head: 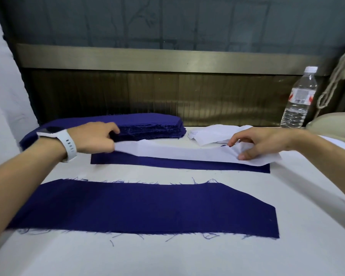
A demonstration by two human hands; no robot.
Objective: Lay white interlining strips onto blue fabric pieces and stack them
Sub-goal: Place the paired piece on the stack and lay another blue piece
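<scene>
On the white bench [187,255], the left hand [94,139], a white watch [67,143] on its wrist, pinches the left end of a white interlining strip [179,152], just in front of a stack of blue pieces [147,126]. The strip stretches rightward, lying partly over the far edge of a blue fabric piece [179,163]. Nearer the person lies a second, wider blue piece [143,208] with frayed edges, uncovered. The right hand [261,142] grips the strip's right end between thumb and fingers, close to a loose pile of white strips [213,134]. A water bottle [300,98] stands at the far right.
</scene>
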